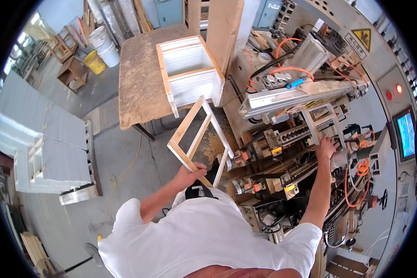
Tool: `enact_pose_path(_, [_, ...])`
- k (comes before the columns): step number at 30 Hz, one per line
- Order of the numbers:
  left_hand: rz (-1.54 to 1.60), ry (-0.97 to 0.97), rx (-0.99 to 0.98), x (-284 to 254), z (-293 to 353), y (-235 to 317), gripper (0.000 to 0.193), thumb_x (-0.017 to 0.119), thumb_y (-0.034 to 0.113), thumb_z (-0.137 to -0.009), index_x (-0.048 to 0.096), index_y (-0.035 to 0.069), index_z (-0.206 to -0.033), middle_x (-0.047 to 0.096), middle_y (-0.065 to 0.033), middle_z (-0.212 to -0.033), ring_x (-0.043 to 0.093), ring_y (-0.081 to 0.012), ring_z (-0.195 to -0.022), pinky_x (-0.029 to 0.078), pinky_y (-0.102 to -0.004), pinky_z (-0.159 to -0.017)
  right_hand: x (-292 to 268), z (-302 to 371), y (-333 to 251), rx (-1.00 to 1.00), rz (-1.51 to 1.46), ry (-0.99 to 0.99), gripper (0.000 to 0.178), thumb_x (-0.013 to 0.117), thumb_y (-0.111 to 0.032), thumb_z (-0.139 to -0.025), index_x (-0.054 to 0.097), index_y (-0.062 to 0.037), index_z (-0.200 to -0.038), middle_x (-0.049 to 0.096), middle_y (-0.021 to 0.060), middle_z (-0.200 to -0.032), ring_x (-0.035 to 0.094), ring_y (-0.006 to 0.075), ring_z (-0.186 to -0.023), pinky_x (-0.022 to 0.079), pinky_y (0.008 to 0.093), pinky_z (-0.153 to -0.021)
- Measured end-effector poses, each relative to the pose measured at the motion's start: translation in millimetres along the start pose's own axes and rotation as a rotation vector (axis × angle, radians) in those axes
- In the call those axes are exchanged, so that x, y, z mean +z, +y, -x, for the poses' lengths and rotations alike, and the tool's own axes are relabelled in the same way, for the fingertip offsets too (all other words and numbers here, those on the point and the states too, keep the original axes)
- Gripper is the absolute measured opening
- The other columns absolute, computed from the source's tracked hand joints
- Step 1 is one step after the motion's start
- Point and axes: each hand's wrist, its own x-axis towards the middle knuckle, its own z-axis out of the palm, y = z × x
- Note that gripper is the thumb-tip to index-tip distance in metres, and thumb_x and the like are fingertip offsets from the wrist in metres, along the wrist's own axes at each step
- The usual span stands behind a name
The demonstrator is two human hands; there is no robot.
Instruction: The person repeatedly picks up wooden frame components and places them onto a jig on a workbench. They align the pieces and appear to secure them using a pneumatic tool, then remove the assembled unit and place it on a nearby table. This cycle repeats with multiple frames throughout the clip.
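Note:
My left hand [190, 174] is closed around the lower rail of a wooden frame [185, 121] with a crossbar and white edges. This frame is tilted, held off the floor between the table and the machine. Stretched out to the right, my right hand [326, 147] grips the near end of a second, pale frame [311, 126], which lies in the machine [301, 95] under its long metal beam. The fingertips of that hand are partly hidden against the frame. Beyond my left hand, a stack of similar frames [195, 72] stands on a brown table [139, 74].
Clamps with orange parts [252, 187] jut from the machine toward me. At far right is a control panel with a lit screen [406, 134]. A large stack of pale frames [55, 143] stands on the left floor. Buckets [95, 62] sit behind it, and a thin hose crosses the floor.

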Motion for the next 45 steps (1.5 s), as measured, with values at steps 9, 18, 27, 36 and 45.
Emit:
enact_pose_path(9, [-0.267, 0.226, 0.211, -76.4, 15.5, 99.9, 0.031, 0.066, 0.007, -0.089, 0.056, -0.002, -0.118, 0.067, -0.0049, -0.096, 0.063, -0.0134, -0.091, 0.052, -0.0304, -0.082, 6.6, -6.6, -2.1, 0.053, -0.009, 0.003, 0.069, 0.081, -0.036, -0.069, 0.052, -0.0122, -0.127, 0.064, 0.0084, -0.119, 0.055, 0.0295, -0.118, 0.030, 0.0600, -0.107])
enact_pose_path(18, [-0.080, 0.624, 0.436, -220.7, -34.3, 183.8, 0.037, 0.050, 0.027, -0.103, 0.056, -0.005, -0.119, 0.067, -0.0119, -0.112, 0.068, -0.0182, -0.089, 0.056, -0.0286, -0.064, -21.9, -2.4, -19.2, 0.165, 0.044, -0.100, 0.071, 0.082, -0.036, -0.071, 0.053, -0.0114, -0.131, 0.065, 0.0101, -0.118, 0.057, 0.0295, -0.116, 0.039, 0.0524, -0.099])
enact_pose_path(27, [0.406, 0.518, 0.361, -325.3, -233.9, 202.5, 0.036, 0.043, 0.028, -0.105, 0.055, -0.003, -0.120, 0.067, -0.0138, -0.112, 0.067, -0.0183, -0.089, 0.054, -0.0276, -0.067, -104.6, 68.9, -83.1, 0.215, -0.789, 0.575, 0.034, 0.066, -0.017, -0.090, 0.064, 0.0039, -0.117, 0.065, 0.0222, -0.113, 0.062, 0.0378, -0.104, 0.049, 0.0468, -0.090])
enact_pose_path(36, [-0.054, 0.673, 0.279, -342.3, -469.1, 166.2, 0.054, 0.047, 0.023, -0.093, 0.042, -0.013, -0.132, 0.059, -0.0296, -0.121, 0.062, -0.0373, -0.107, 0.046, -0.0457, -0.094, -113.3, 242.9, -257.3, 0.210, -1.229, 0.296, 0.024, 0.067, -0.001, -0.085, 0.064, 0.0015, -0.108, 0.064, 0.0140, -0.091, 0.063, 0.0217, -0.075, 0.052, 0.0328, -0.067])
enact_pose_path(45, [-1.194, 0.715, 0.707, -253.2, -379.2, 193.0, 0.072, 0.065, 0.025, -0.088, 0.035, -0.013, -0.140, 0.042, -0.0332, -0.141, 0.034, -0.0478, -0.135, 0.032, -0.0439, -0.112, -127.2, 298.1, -332.8, 0.385, -1.304, -0.101, 0.026, 0.069, -0.009, -0.084, 0.064, -0.0003, -0.109, 0.066, 0.0165, -0.099, 0.070, 0.0275, -0.084, 0.055, 0.0354, -0.073])
